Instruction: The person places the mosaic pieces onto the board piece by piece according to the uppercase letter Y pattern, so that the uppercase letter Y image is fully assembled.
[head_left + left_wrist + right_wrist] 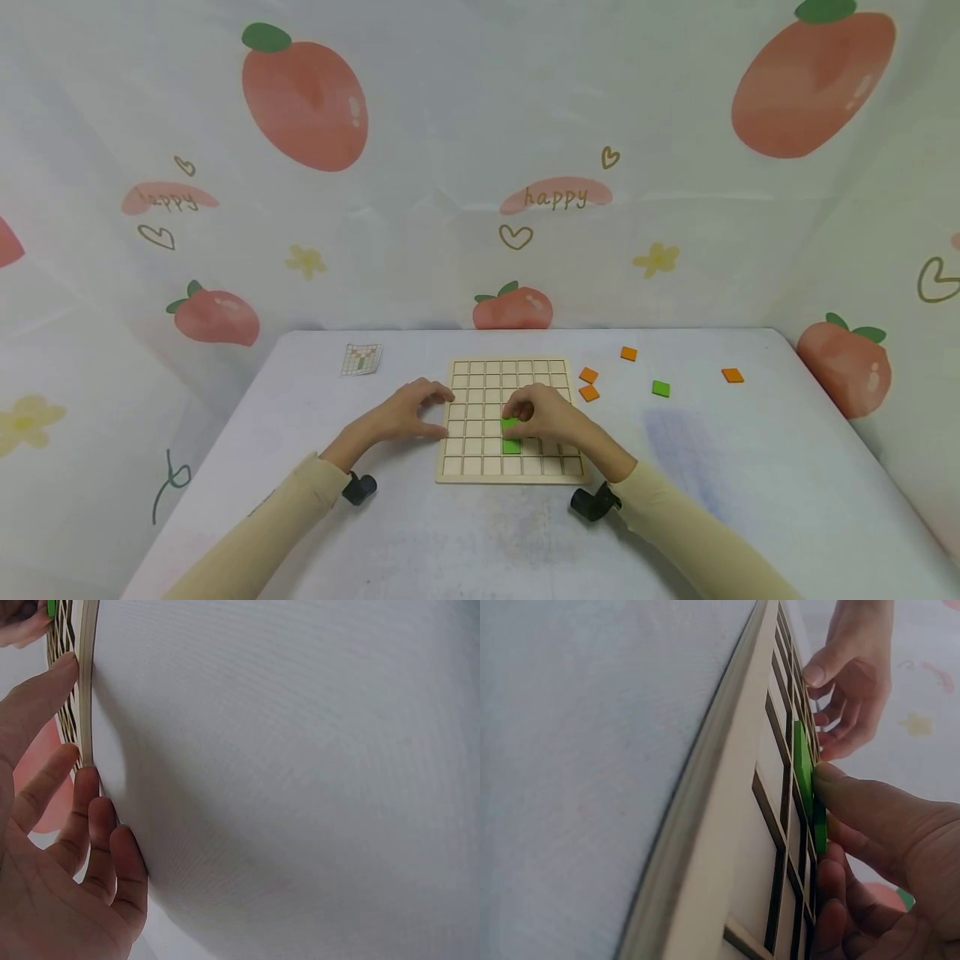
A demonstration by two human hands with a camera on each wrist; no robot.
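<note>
A wooden grid board (474, 479) with square cells lies on the table. My right hand (549, 414) is over its middle and pinches a green square tile (821, 825) between thumb and fingers, close to the grid. Just nearer on the board, another green tile (512, 447) sits in a cell. At the board's left edge, my left hand (414, 408) touches the frame with thumb and fingertips, the fingers loosely bent. In the left wrist view the thumb (64, 671) rests on the board's rim (87, 690).
Right of the board lie several loose tiles, among them an orange tile (588, 392) near its edge and a green tile (661, 388) farther out. A small patterned card (362, 359) lies at the back left of the white table (300, 517). Behind hangs a fruit-printed curtain (420, 167).
</note>
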